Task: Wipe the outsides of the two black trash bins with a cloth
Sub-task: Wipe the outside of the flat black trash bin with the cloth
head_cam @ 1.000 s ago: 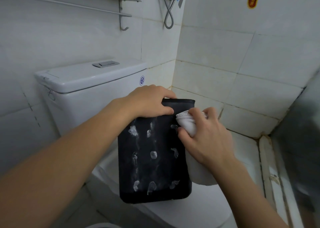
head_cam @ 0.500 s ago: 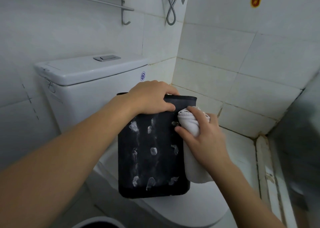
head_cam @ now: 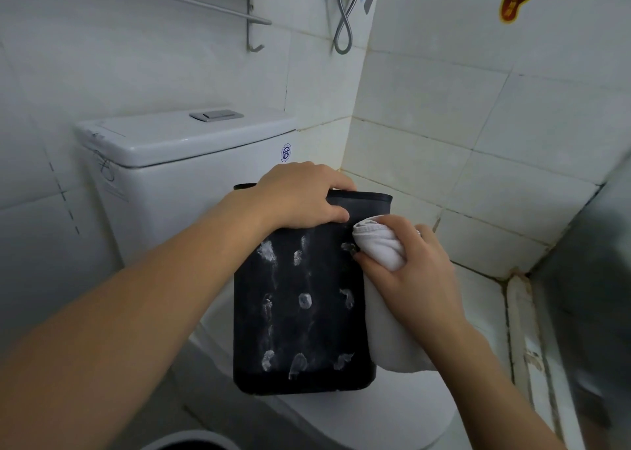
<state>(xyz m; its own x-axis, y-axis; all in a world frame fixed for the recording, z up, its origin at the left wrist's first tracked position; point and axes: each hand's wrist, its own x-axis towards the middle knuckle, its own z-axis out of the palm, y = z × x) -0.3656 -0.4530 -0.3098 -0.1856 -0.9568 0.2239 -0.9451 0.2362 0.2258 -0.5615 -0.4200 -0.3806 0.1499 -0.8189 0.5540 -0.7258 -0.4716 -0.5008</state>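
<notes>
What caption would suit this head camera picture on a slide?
Left hand grips a smudged black trash bin over a toilet while right hand presses a white cloth against it.

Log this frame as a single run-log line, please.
left hand grips black bin rim | right hand presses white cloth on upper right edge | white smudges unwiped | bin above toilet lid

Two bare forearms are showing in the head view, reaching in from the lower corners of the frame, with no sleeves, watch, bracelet or gloves on either. The left hand (head_cam: 300, 197) and the right hand (head_cam: 415, 275) are both uncovered and wearing no rings on the fingers that are showing. The nails that are showing on the left hand are looking short and unpainted. Nothing else of the person is appearing.
</notes>
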